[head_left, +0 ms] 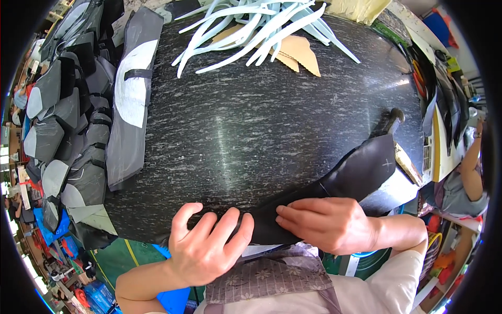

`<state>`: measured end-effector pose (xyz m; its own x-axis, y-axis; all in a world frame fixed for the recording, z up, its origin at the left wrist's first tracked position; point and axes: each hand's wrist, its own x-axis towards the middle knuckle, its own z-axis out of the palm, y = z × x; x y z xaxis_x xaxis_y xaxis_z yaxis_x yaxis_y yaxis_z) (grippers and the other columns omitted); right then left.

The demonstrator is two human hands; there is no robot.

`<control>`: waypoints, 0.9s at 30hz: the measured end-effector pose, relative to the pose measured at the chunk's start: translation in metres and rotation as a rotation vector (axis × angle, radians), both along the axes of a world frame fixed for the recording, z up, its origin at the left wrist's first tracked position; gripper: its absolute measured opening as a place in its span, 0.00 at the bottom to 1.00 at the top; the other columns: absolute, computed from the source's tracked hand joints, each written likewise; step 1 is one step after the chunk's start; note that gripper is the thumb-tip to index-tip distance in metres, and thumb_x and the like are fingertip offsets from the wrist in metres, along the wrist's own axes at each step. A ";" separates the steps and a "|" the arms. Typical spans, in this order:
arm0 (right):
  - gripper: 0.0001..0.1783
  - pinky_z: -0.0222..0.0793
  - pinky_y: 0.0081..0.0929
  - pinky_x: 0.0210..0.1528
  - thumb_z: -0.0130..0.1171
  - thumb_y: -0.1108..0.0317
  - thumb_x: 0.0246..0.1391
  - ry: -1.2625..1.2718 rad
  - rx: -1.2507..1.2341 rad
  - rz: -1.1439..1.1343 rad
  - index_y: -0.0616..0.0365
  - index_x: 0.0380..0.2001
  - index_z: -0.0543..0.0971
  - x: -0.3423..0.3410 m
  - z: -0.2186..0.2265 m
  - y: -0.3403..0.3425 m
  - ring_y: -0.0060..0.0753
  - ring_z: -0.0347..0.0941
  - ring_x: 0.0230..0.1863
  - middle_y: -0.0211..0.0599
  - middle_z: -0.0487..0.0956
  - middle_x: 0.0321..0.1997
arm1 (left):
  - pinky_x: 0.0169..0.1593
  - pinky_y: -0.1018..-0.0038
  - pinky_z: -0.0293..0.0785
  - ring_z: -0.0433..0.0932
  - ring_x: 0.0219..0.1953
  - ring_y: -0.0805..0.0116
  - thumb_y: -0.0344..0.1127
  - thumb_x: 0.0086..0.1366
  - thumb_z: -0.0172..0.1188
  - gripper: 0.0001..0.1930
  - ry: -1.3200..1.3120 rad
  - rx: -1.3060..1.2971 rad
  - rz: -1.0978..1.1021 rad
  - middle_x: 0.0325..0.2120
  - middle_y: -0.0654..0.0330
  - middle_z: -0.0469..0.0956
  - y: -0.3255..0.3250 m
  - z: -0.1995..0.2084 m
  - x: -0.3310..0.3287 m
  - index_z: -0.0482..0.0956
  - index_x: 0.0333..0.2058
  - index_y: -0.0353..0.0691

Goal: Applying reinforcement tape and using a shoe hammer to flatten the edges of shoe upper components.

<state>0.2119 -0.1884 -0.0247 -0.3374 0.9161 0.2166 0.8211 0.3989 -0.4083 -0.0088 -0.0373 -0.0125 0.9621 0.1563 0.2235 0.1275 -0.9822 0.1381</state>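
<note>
A black sheet piece point(361, 165) with a smooth, slightly shiny face lies along the near right edge of the desk point(251, 115), its wide end reaching up to the right and bearing a small pale cross mark. The right hand point(327, 222) rests on its narrower part, fingers together and pointing left, thumb out of sight; whether it pinches the material cannot be told. The left hand point(209, 246) is at the near edge just beside it, fingers apart and bent; whether they grip anything cannot be told either. Beyond the wide end is a hammer point(396, 120), its handle partly covered. At the far side, pale blue strips point(256, 31) lie heaped over tan zigzag-edged pieces point(299, 52). On the left, a long grey panel point(125, 141) with a white half-oval patch lies beside piled grey and black pieces point(65, 112).
</note>
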 end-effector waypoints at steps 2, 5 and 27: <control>0.20 0.77 0.21 0.39 0.60 0.67 0.45 -0.150 0.055 0.020 0.61 0.44 0.83 -0.007 0.002 -0.001 0.28 0.78 0.40 0.36 0.81 0.52 | 0.53 0.64 0.67 0.72 0.28 0.74 0.37 0.56 0.59 0.14 -0.021 0.164 -0.090 0.36 0.67 0.79 0.000 -0.019 -0.011 0.84 0.42 0.51; 0.19 0.71 0.17 0.34 0.59 0.65 0.43 -0.310 0.093 0.041 0.60 0.40 0.84 -0.015 0.012 0.003 0.25 0.73 0.38 0.40 0.80 0.50 | 0.55 0.63 0.66 0.73 0.32 0.72 0.40 0.59 0.57 0.17 0.014 0.325 -0.139 0.38 0.68 0.78 -0.001 -0.022 -0.027 0.84 0.47 0.55; 0.09 0.78 0.29 0.53 0.57 0.66 0.46 -0.101 0.109 0.124 0.61 0.26 0.77 -0.051 -0.003 0.028 0.39 0.80 0.45 0.52 0.80 0.48 | 0.50 0.62 0.55 0.72 0.24 0.69 0.31 0.37 0.65 0.23 -0.162 -0.574 0.460 0.20 0.69 0.69 0.007 -0.034 -0.041 0.79 0.39 0.45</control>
